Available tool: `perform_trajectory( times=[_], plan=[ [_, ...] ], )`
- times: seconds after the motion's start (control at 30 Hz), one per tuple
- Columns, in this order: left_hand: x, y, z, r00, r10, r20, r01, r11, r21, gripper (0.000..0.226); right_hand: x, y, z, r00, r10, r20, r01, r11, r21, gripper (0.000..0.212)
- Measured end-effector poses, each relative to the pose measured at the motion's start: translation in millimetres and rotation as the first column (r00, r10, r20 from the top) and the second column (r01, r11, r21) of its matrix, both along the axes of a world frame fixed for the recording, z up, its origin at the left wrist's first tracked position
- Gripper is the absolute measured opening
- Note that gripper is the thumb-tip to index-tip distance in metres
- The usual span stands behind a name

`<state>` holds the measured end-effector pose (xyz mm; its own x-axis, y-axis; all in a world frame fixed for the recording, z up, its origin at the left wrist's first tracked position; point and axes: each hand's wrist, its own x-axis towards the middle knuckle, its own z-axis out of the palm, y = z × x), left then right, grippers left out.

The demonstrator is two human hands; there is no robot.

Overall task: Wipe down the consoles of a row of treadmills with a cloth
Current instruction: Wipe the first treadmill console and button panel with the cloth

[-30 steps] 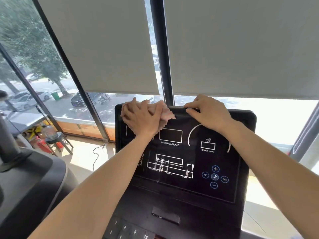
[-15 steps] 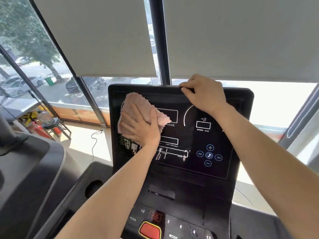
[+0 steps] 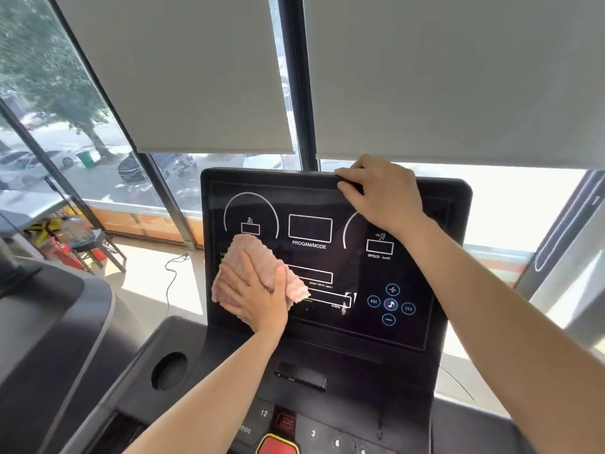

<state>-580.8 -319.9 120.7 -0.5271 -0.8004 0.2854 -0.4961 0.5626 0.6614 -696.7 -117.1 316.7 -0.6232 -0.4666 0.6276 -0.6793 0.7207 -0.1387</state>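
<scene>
A black treadmill console [image 3: 330, 326] with white display outlines and blue music buttons faces me. My left hand [image 3: 253, 298] lies flat on a pink cloth [image 3: 258, 260], pressing it against the lower left of the screen. The cloth's upper and right edges stick out past my fingers. My right hand [image 3: 381, 191] grips the console's top edge, right of centre, fingers curled over the rim.
Below the screen lie a cup holder [image 3: 169, 371], number keys and a red stop button [image 3: 278, 445]. Another dark machine [image 3: 49, 326] stands at the left. Windows with lowered blinds [image 3: 183, 70] are behind, and a stool [image 3: 93, 245] and a cable [image 3: 172, 276] on the floor.
My left hand has dragged the cloth from the console's top left edge down to the lower left of the screen. My right hand stays on the top edge.
</scene>
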Motion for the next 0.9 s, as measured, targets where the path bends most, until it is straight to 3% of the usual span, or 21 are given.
perform_trajectory(
  times=[0.3, 0.4, 0.57, 0.9],
  plan=[
    [-30, -48, 56, 0.999, -0.023, 0.026, 0.025, 0.995, -0.092, 0.104, 10, -8, -9, 0.999, 0.032, -0.030, -0.032, 0.999, 0.025, 0.045],
    [-44, -61, 86, 0.998, -0.062, 0.028, 0.066, 0.985, -0.158, 0.105, 28, -26, -23, 0.986, 0.096, -0.134, -0.074, 0.985, 0.159, 0.052],
    [-65, -82, 118, 0.989, -0.133, 0.057, 0.143, 0.959, -0.246, 0.109, 25, -43, -31, 0.987, 0.104, -0.120, -0.060, 0.944, 0.326, 0.058],
    [-50, -74, 85, 0.997, -0.083, 0.004, 0.082, 0.968, -0.235, 0.096, 22, -45, -38, 0.978, 0.062, -0.200, -0.003, 0.959, 0.283, 0.063]
  ],
)
